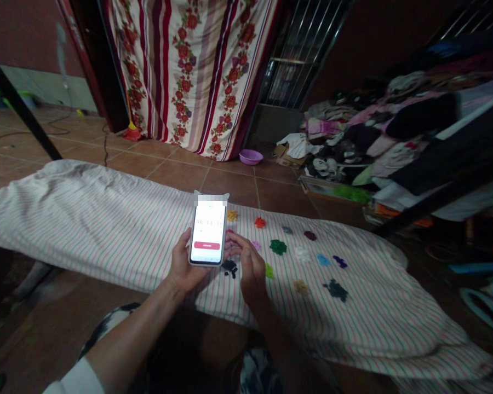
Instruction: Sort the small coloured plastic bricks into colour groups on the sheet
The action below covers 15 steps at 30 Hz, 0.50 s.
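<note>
A lit smartphone (207, 230) stands tilted up, its white screen showing a running time and a red button. My left hand (185, 269) is wrapped round its lower left side. Just right of the phone is my right hand (252, 268), fingers loosely stretched toward its edge; whether they touch it I cannot tell. Around the hands lie small piles of pieces: black (229, 267), lime green (269, 270), dark green (278, 247), yellow (232, 215) and orange-red (259, 222). A pink pile is partly hidden behind my right fingers.
The piles rest on a striped cloth (119, 219) over a long low surface. Further right are white (302, 253), blue (322, 259), tan (301, 287) and dark grey (336, 290) piles. Beyond are a purple basin (251, 157), a floral curtain (189, 71) and heaped clothes (365, 120).
</note>
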### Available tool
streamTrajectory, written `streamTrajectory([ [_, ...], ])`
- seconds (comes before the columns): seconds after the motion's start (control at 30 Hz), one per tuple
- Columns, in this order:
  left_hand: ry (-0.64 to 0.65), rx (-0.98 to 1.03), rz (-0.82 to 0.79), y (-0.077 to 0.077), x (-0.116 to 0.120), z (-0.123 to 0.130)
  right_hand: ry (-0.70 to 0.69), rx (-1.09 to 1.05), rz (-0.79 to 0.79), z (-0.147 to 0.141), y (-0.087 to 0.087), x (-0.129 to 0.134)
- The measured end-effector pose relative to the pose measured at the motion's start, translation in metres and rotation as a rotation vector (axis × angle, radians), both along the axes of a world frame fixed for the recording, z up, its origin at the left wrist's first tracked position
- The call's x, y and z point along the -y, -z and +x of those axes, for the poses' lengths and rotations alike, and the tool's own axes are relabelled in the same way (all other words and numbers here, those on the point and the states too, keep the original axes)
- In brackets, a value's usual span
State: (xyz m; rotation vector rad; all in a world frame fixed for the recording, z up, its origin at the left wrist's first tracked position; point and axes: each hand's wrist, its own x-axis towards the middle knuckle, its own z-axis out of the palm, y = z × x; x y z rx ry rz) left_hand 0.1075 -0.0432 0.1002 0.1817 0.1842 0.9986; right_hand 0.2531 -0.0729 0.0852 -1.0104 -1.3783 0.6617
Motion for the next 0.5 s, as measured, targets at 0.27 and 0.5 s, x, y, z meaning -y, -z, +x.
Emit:
streamTrajectory([
  [0.27,0.002,-0.006,-0.008,0.0041,-0.0022,0.0003,-0.001,-0.022,-0.034,0.0000,-0.0007,-0.0002],
  [0.5,0.005,-0.015,-0.003,0.0070,-0.0042,-0.0003,-0.009,0.002,-0.070,0.0026,0.0006,0.0001],
])
